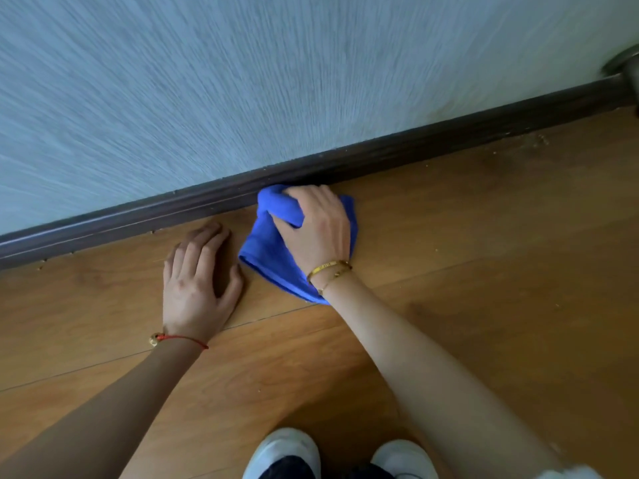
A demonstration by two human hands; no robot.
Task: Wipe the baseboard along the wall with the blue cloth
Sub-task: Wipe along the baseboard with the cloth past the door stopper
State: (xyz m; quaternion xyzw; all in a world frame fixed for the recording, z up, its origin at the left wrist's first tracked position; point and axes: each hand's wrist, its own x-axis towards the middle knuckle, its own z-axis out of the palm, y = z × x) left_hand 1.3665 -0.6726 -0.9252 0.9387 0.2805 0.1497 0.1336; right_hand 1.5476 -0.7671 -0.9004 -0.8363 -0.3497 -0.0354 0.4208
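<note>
R hand (320, 229) grips blue cloth (266, 250) at baseboard (138, 221).

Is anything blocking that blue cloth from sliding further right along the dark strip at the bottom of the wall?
Nothing visible until the far right. The right hand grips the blue cloth against the baseboard; only crumbs lie along it, until a blurred metal object.

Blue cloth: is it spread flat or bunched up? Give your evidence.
Partly bunched. The right hand grips a gathered wad of the blue cloth against the baseboard; the rest trails loosely on the floor.
</note>
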